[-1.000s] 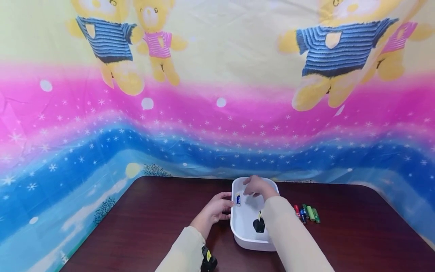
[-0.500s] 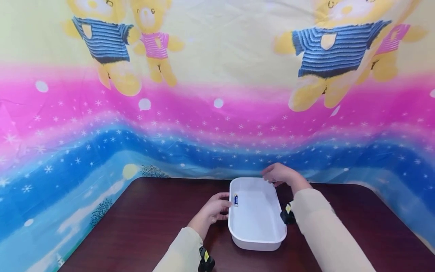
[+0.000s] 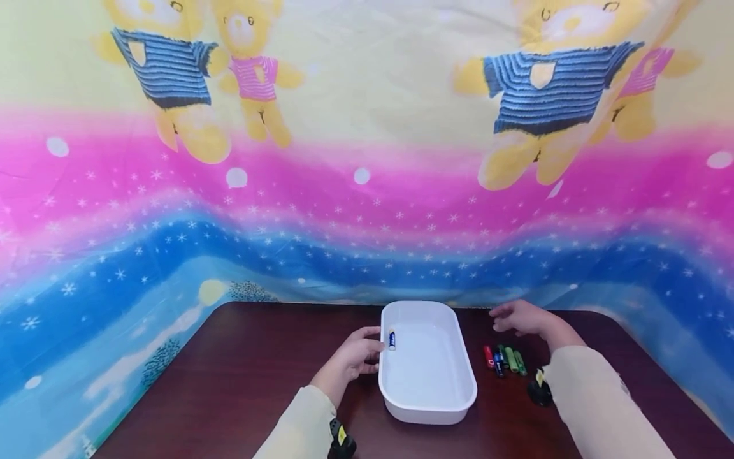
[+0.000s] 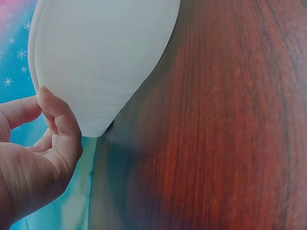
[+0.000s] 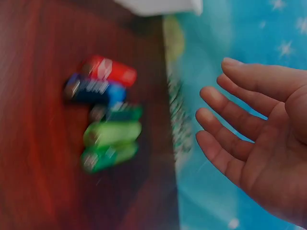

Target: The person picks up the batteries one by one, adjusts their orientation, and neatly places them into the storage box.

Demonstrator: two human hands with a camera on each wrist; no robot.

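A white plastic tray (image 3: 427, 401) stands on the table, and one small blue-and-white battery (image 3: 392, 340) lies in it along the left wall. My left hand (image 3: 354, 355) holds the tray's left side, with the thumb at the rim and curled fingers against the outer wall; in the left wrist view, the wall (image 4: 105, 57) rises beside the thumb. My right hand (image 3: 524, 319) hovers above the table, right of the tray, with relaxed fingers and nothing in it. Below it lie several loose batteries: a red one (image 3: 489, 356), a blue one (image 3: 498, 364) and green ones (image 3: 511, 360).
The dark wooden table (image 3: 258, 376) has rounded far corners. Just behind it hangs a cloth backdrop (image 3: 344, 217) printed with bears and snowflakes. A small black camera mount (image 3: 539, 389) sits on the right wrist, another mount (image 3: 341, 440) on the left.
My right hand has moved out of the tray, over its right rim and rightward above the loose batteries, which show again. The left hand stays at the tray's side.
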